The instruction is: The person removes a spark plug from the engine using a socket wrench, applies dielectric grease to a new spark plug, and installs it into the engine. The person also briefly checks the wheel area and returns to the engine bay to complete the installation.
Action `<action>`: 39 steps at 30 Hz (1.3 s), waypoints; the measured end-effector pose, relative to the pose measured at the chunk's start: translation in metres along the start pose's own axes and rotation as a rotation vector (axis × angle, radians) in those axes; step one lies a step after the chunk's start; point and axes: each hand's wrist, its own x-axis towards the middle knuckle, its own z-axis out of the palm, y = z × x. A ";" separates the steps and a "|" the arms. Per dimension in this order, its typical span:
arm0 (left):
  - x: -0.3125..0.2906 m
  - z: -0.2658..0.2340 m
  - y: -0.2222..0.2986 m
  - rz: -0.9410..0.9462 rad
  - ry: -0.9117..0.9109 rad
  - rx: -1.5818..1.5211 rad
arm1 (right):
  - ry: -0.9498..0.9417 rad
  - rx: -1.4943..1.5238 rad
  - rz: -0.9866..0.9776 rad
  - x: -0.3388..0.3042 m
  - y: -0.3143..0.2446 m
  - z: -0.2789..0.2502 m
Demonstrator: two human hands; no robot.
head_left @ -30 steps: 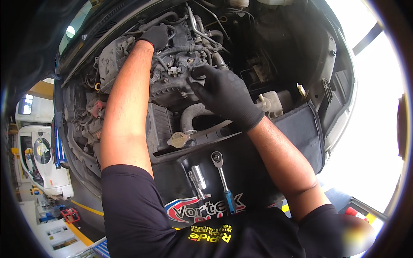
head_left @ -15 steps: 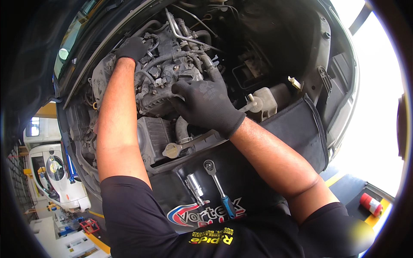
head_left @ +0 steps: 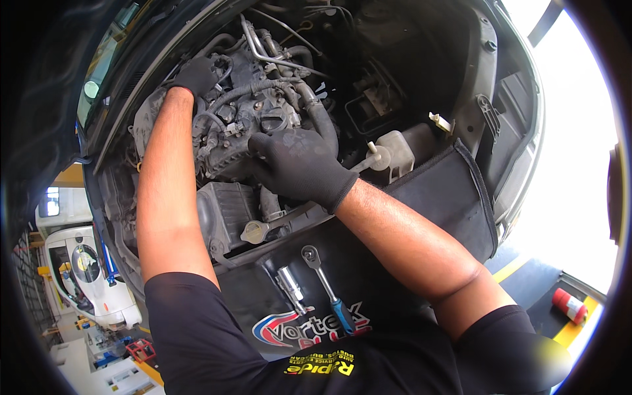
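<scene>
My gloved left hand (head_left: 196, 76) reaches to the far left of the engine (head_left: 230, 105), among hoses and wiring; its fingers are mostly hidden. In a matching black glove, my right hand (head_left: 299, 164) is above the engine's near edge, just short of the round black oil filler cap (head_left: 275, 119). Its fingers are curled under with the thumb alongside, and whatever they may hold is out of sight. A thick black radiator hose (head_left: 321, 125) runs behind that hand. A ratchet (head_left: 322, 280) with a blue-black handle and a chrome socket with extension (head_left: 291, 288) lie on the black fender cover (head_left: 388, 243).
The radiator cap (head_left: 255, 232) sits along the near edge beside the ribbed black air box (head_left: 227, 210). To the right is a whitish reservoir (head_left: 395, 153). A red fire extinguisher (head_left: 569, 305) is on the floor at right, and a white car (head_left: 92, 276) is at left.
The view has shifted slightly. My right hand has drawn a little nearer to me over the engine, uncovering the oil filler cap and more of the hose. My left hand stays in the same area.
</scene>
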 end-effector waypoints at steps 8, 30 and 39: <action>-0.004 -0.012 0.002 0.005 -0.028 -0.074 | -0.007 0.026 -0.036 0.001 0.002 -0.002; -0.031 -0.018 0.005 0.089 0.034 -0.229 | -0.114 0.140 -0.006 0.002 0.001 -0.006; -0.024 -0.007 0.007 -0.007 0.176 -0.177 | -0.009 0.166 -0.048 -0.001 0.004 -0.001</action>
